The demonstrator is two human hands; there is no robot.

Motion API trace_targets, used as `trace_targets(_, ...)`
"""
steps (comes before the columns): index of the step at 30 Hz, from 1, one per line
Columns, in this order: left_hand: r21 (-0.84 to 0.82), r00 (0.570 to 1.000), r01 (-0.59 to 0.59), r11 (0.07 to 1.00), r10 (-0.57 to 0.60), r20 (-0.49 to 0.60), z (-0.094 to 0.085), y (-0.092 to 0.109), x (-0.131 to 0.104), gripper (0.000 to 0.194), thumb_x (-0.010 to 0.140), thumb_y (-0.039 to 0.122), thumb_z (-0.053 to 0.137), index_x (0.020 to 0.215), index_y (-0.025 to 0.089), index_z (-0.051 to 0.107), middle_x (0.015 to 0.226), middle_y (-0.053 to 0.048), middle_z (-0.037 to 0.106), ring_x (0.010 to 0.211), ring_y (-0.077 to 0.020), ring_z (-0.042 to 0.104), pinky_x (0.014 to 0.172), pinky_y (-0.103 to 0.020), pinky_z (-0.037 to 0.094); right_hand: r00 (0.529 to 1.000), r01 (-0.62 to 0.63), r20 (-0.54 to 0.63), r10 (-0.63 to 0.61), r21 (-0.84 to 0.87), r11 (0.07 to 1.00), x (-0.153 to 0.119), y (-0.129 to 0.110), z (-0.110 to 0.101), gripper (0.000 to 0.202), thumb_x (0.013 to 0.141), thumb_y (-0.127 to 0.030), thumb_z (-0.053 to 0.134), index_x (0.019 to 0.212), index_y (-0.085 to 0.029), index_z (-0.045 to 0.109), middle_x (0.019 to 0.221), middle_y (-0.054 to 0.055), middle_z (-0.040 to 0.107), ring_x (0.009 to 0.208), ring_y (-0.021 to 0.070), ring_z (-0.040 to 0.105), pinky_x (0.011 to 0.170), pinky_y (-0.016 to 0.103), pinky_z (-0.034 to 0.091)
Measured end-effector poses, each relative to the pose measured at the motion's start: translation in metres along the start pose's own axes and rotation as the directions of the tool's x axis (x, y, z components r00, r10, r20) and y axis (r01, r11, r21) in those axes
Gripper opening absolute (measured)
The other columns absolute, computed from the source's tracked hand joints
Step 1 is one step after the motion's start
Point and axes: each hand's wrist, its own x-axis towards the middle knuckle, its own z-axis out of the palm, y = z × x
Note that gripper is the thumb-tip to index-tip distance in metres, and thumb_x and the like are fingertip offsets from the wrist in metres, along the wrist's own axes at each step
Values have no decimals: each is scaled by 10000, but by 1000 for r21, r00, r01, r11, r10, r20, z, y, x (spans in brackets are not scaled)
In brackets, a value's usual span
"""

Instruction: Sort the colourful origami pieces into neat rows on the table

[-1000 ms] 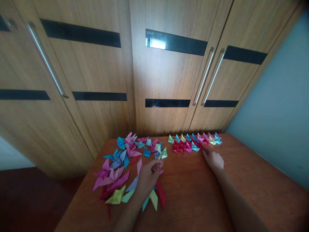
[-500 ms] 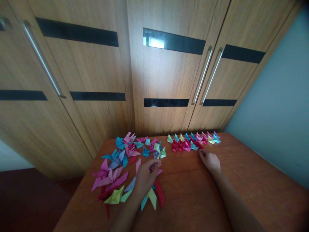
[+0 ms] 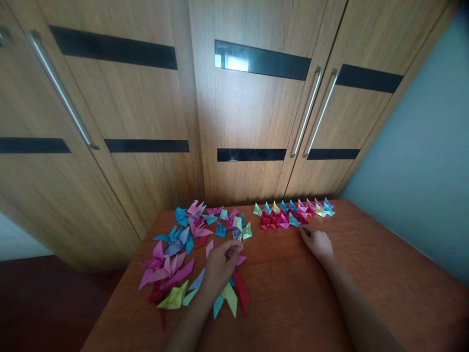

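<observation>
Folded paper cranes in many colours lie in a loose heap on the left of the table. My left hand (image 3: 222,266) reaches over this heap, thumb and fingers drawn together beside a pink paper piece (image 3: 241,260). What its fingertips hold, if anything, is hidden. To the right, small folded paper pieces (image 3: 273,221) stand in close rows near the back edge. My right hand (image 3: 318,243) rests at the front row's right end, its fingers closed at a red folded paper crane (image 3: 303,220). A yellow-green paper crane (image 3: 175,296) lies left of my left forearm.
The brown wooden table (image 3: 293,298) stands against a wooden wardrobe (image 3: 249,117) with long metal handles (image 3: 308,112). A pale blue wall (image 3: 421,171) is on the right. Loose pink cranes (image 3: 168,266) lie near the table's left edge.
My right hand has shifted very slightly left along the front row. My left hand stays over the heap, almost unmoved. The view has tilted a little.
</observation>
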Motion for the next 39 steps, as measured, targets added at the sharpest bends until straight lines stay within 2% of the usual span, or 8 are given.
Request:
trace_targets(6, 5, 1000, 4, 1000, -4, -4, -1, 0, 0, 201, 817, 245, 492, 873, 214, 683, 867, -10, 730, 801, -182, 661, 735, -267, 494, 995, -101, 17, 101, -31, 994, 2, -3, -2, 301, 863, -377, 459, 1081, -285, 646, 1019, 29, 702, 934, 228, 634, 721, 259, 420)
trace_targets(18, 23, 1000, 9, 1000, -9, -16, -1, -2, 0, 216, 804, 227, 482, 874, 218, 687, 856, -10, 730, 786, -180, 663, 731, -270, 500, 994, -105, 20, 105, -7, 994, 1, -4, -1, 314, 852, -371, 466, 1097, -289, 644, 994, 25, 708, 917, 225, 639, 719, 255, 427)
trace_targets(22, 103, 998, 9, 995, -3, -59, -13, -5, 3, 199, 802, 218, 491, 871, 218, 678, 859, -20, 719, 793, -185, 658, 732, -278, 494, 983, -127, -117, 141, 117, 985, -3, -9, -9, 328, 838, -369, 465, 1065, -238, 662, 903, 52, 716, 855, 229, 651, 692, 250, 425)
trace_targets(26, 258, 991, 32, 966, 3, -136, -23, -12, 6, 217, 814, 226, 482, 947, 204, 653, 911, -43, 700, 840, -192, 643, 765, -299, 478, 944, -97, -263, 199, 357, 929, -15, -42, -16, 394, 831, -413, 445, 1033, -158, 668, 828, 90, 710, 778, 223, 643, 649, 247, 433)
trace_targets(30, 386, 994, 43, 921, 1, -113, -19, -11, 3, 211, 813, 213, 496, 977, 206, 629, 913, -42, 669, 836, -184, 625, 767, -289, 462, 994, 103, -77, -71, 571, 814, -40, -101, 5, 361, 819, -432, 451, 908, -167, 678, 766, 57, 698, 703, 202, 624, 638, 260, 456)
trace_targets(33, 462, 997, 18, 887, 18, -73, -13, -3, -1, 213, 805, 247, 544, 1003, 226, 621, 988, -47, 645, 914, -196, 605, 812, -294, 445, 971, 158, 68, -228, 533, 832, -60, -136, 24, 260, 821, -328, 449, 816, -207, 678, 662, 12, 664, 616, 172, 604, 598, 247, 432)
trace_targets(36, 530, 998, -7, 848, 35, -43, -9, 5, -1, 242, 779, 272, 595, 1018, 241, 615, 1041, -50, 622, 985, -215, 575, 864, -309, 419, 949, 254, 65, -309, 427, 868, -70, -146, 31, 216, 810, -246, 462, 796, -230, 677, 685, -2, 665, 645, 156, 602, 621, 234, 404)
trace_targets(39, 585, 1000, 3, 811, 16, -27, -5, 7, 2, 279, 767, 258, 605, 1046, 257, 606, 1052, -40, 615, 1007, -223, 558, 876, -314, 400, 936, 293, 42, -350, 459, 839, -71, -142, 27, 219, 816, -233, 454, 808, -219, 673, 683, 0, 653, 627, 151, 585, 613, 234, 396)
